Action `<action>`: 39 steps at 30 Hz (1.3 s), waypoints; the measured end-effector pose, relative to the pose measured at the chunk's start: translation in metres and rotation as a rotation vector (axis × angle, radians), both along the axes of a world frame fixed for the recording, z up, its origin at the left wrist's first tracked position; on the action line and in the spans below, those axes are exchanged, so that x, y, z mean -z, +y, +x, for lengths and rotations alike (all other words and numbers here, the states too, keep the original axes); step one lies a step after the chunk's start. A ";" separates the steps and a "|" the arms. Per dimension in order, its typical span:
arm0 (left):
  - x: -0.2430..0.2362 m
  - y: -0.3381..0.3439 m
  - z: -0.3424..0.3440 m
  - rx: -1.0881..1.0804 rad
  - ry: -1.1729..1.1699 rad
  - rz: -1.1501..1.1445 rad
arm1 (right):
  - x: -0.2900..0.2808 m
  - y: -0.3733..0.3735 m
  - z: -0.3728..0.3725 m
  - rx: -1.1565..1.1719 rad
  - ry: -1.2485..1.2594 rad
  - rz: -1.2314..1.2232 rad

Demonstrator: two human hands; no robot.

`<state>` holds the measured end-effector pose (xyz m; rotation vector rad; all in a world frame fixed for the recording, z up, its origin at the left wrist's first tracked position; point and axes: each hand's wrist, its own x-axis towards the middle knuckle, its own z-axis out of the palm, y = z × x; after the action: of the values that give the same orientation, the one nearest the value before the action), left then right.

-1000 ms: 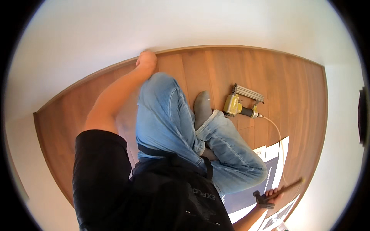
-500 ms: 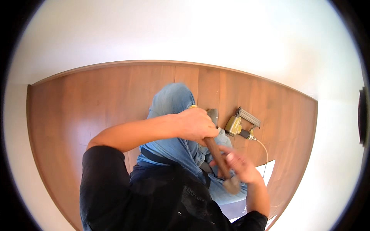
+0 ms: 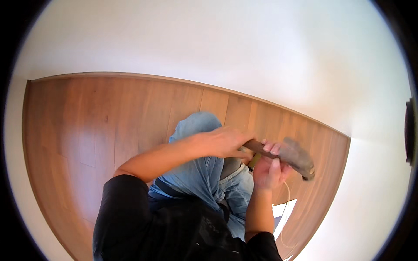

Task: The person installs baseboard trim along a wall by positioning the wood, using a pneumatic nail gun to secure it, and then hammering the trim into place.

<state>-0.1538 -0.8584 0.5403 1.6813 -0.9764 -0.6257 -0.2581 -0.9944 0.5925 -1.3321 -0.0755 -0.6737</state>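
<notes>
A hammer (image 3: 297, 158) with a brown wooden handle and a blurred grey-brown head is held in front of my knees, its head to the right. My left hand (image 3: 224, 141) is closed around the far-left part of the handle. Close to the head, my right hand (image 3: 267, 169) has its fingers curled over the handle, thumb below. Both hands hide most of what lies behind them; a small yellowish patch (image 3: 255, 161) shows between them.
Brown wood-plank floor (image 3: 109, 117) runs up to a thin skirting (image 3: 183, 80) and a white wall (image 3: 196, 39). A pale air hose (image 3: 287, 191) curves on the right, over a white sheet (image 3: 289, 205). My jeans-clad knee (image 3: 196, 122) is bent in the middle.
The hammer has swung from pointing down toward me to pointing right. My right hand has moved up with it and grips near the head. The nail gun seen earlier is now mostly hidden.
</notes>
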 end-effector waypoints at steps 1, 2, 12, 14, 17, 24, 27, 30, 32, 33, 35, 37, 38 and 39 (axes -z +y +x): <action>0.007 0.006 0.012 0.084 0.002 -0.057 | 0.001 -0.006 0.013 0.022 -0.031 0.026; 0.017 0.017 0.028 0.011 -0.081 -0.006 | 0.004 -0.019 0.023 0.029 -0.020 0.021; 0.162 -0.006 0.157 -0.156 -0.697 1.421 | 0.072 -0.020 0.150 0.025 0.168 -0.145; 0.158 -0.013 0.146 -0.026 -1.074 1.584 | 0.082 -0.019 0.158 0.004 0.158 -0.238; 0.149 -0.007 0.148 0.109 -1.035 1.512 | 0.095 -0.015 0.168 -0.048 0.119 -0.268; 0.152 0.025 0.160 -0.056 -0.652 1.222 | 0.106 -0.001 0.181 -0.004 0.085 -0.327; 0.152 0.031 0.157 -0.067 -0.564 1.139 | 0.107 -0.001 0.174 -0.001 0.117 -0.412; 0.152 0.025 0.167 -0.123 -0.449 0.940 | 0.116 -0.004 0.183 -0.005 0.026 -0.439; 0.188 0.054 0.170 -0.160 -0.059 0.556 | 0.122 0.011 0.185 0.018 -0.064 -0.458; 0.215 0.079 0.173 -0.174 0.290 0.293 | 0.120 0.026 0.187 0.019 -0.121 -0.464; 0.224 0.081 0.174 -0.176 0.116 0.380 | 0.116 0.028 0.189 0.065 -0.183 -0.501; 0.182 0.032 0.174 -0.125 -0.399 0.601 | 0.117 -0.004 0.182 0.026 -0.051 -0.424; 0.145 0.011 0.177 0.063 -0.518 0.940 | 0.111 -0.025 0.171 0.082 -0.044 -0.446; 0.126 -0.008 0.169 0.249 -0.644 1.279 | 0.101 -0.044 0.149 0.021 0.066 -0.537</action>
<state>0.0148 -0.8662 0.4142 3.0408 -1.3632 -1.0117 -0.1087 -1.0386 0.4910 -1.8715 -0.2002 -0.6502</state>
